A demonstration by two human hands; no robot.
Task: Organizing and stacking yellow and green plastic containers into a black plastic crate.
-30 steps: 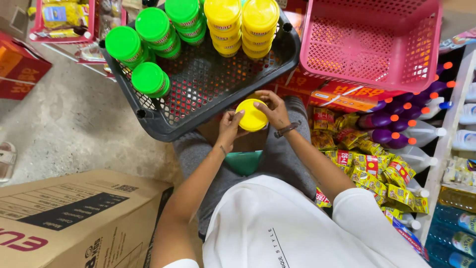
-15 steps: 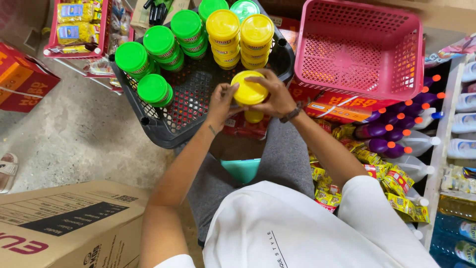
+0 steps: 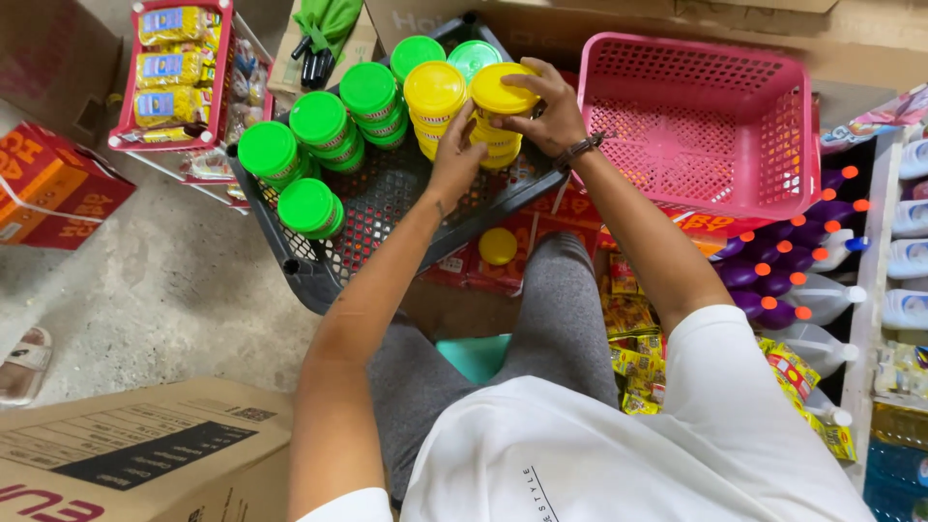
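A dark plastic basket [image 3: 319, 280] stands in front of my knees, holding stacks of round tubs with green lids [image 3: 319, 121] and yellow lids [image 3: 435, 89]. My right hand [image 3: 553, 114] grips a yellow-lidded tub [image 3: 495, 92] from the right, on top of the right-hand yellow stack at the basket's far side. My left hand [image 3: 458, 159] presses against the same tub and stack from the near left. One more yellow tub [image 3: 498, 246] lies on red packaging below the basket, between my legs.
An empty pink basket [image 3: 706, 126] sits to the right. Purple bottles with orange caps [image 3: 773, 271] and yellow snack packets [image 3: 633, 319] lie at my right leg. A cardboard box [image 3: 145, 449] is at lower left, a red box [image 3: 58, 184] and a red rack of packets [image 3: 179, 68] at left.
Both hands carried the yellow tub up from my lap and away from me, onto the right-hand yellow stack in the basket. The camera view shifted forward with them.
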